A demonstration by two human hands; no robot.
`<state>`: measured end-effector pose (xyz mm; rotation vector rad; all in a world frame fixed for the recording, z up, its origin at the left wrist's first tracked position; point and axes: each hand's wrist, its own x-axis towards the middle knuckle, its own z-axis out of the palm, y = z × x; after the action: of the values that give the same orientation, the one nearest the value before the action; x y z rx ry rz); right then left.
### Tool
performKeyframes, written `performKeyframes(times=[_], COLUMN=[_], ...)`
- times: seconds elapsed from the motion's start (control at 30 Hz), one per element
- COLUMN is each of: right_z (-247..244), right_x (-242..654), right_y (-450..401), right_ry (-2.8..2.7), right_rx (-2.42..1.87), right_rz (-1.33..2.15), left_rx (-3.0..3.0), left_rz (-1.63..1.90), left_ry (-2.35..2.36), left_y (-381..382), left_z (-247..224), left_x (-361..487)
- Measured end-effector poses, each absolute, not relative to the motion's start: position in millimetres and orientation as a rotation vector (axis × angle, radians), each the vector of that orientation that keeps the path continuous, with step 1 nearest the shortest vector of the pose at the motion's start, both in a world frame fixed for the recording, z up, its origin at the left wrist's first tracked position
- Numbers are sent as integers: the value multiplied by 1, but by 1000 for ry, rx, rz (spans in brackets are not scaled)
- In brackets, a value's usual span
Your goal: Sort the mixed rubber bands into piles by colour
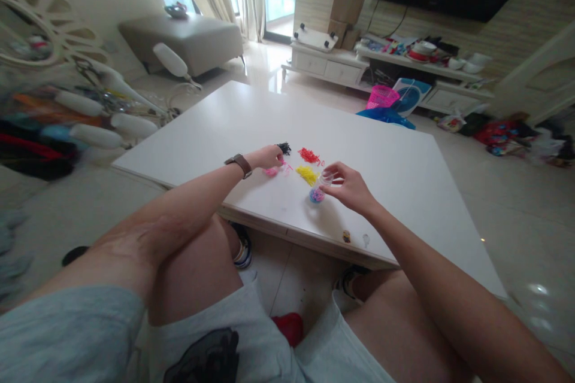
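My left hand (268,157) is closed at the pink pile (271,172), its fingertips pinched on small pink pieces. Beside those fingers lies a black pile (284,148). A clear container (317,195) with pink and blue pieces in its lower part is tilted on the white table (381,161), and my right hand (345,184) has its fingers curled round the upper part. Red pieces (308,155) and yellow pieces (306,175) lie in heaps between my two hands.
Near the table's front edge are a small dark and yellow item (346,236) and a small clear item (366,240). A pink basket (381,97) and blue plastic (387,116) stand beyond the far edge. White lamp arms (135,125) reach near the left edge.
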<state>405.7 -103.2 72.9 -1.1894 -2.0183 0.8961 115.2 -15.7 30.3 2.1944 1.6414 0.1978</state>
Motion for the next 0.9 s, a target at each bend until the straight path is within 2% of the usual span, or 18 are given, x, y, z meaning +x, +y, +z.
performKeyframes(times=[0.4, 0.9], right_z=[70, 63], right_x=[399, 396], right_y=[-100, -102], right_ry=[-2080, -2222], right_rx=[-1307, -1300], right_rz=[729, 700], left_rx=[1841, 1988], left_rz=[496, 540], left_ry=[1022, 841], left_y=[-42, -56], left_z=[57, 52], left_x=[135, 168])
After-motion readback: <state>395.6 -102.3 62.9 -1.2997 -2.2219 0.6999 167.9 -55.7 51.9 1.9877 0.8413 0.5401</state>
